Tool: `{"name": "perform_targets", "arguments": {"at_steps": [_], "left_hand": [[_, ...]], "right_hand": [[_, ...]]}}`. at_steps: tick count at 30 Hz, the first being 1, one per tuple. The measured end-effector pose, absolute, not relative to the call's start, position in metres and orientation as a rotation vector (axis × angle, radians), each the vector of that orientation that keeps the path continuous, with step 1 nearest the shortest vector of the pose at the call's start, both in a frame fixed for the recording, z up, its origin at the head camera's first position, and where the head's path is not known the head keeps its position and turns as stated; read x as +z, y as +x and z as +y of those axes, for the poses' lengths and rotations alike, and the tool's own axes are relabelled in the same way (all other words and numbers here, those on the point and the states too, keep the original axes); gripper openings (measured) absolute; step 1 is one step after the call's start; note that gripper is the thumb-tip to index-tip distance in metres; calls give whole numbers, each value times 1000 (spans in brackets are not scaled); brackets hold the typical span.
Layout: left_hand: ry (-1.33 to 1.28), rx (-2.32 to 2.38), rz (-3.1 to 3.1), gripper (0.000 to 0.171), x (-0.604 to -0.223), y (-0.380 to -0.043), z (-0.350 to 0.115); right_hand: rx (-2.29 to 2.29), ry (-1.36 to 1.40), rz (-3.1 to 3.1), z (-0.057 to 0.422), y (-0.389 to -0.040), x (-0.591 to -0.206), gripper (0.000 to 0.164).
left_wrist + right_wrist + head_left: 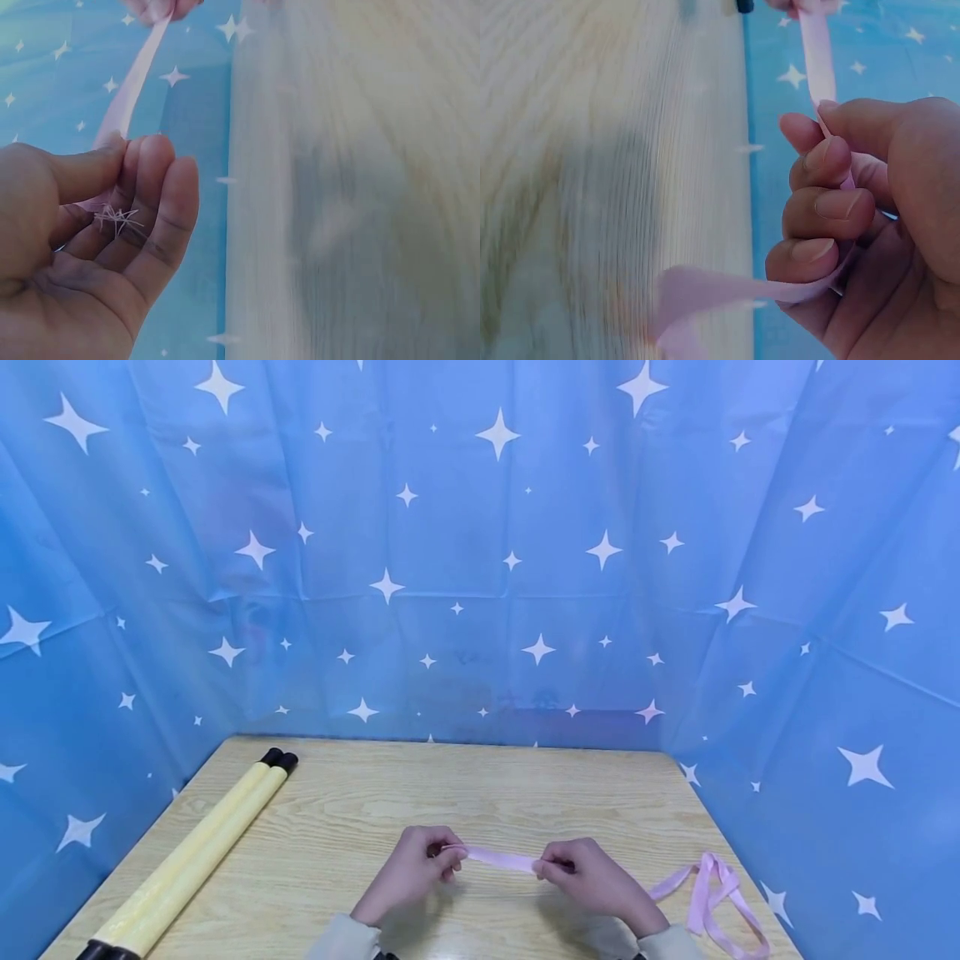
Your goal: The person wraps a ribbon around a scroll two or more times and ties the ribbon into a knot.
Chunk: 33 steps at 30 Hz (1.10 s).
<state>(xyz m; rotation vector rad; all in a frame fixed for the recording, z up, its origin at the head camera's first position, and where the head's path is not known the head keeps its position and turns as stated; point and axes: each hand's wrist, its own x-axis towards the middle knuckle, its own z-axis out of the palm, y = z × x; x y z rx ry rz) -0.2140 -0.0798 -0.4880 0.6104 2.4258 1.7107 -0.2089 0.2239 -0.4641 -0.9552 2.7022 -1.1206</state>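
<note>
A pink ribbon (501,859) is stretched between both hands above the front of the wooden table. My left hand (422,864) pinches its frayed end between thumb and forefinger; loose white threads (118,217) stick out over the fingers in the left wrist view. My right hand (592,877) grips the ribbon a short way along, thumb pressed on the forefinger and the other fingers curled round it. From below the right hand the ribbon (712,291) runs out toward the table. The rest lies in loose loops at the table's right edge.
Two pale yellow rolls (197,852) with black end caps lie side by side along the left of the wooden table (480,785). A blue curtain (465,543) with white stars stands behind the table and along both sides.
</note>
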Motion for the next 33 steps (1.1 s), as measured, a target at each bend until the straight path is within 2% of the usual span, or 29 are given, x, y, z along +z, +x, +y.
{"name": "perform_targets", "arguments": {"at_steps": [8,33], "left_hand": [[537,1718,2454,19,-483,-220,-102],[216,1731,2609,17,-479,-228,-168]], "right_hand": [[-1054,-865,2751,238,-213,-464,32],[-949,-712,2821,280,-221,-456,27]]}}
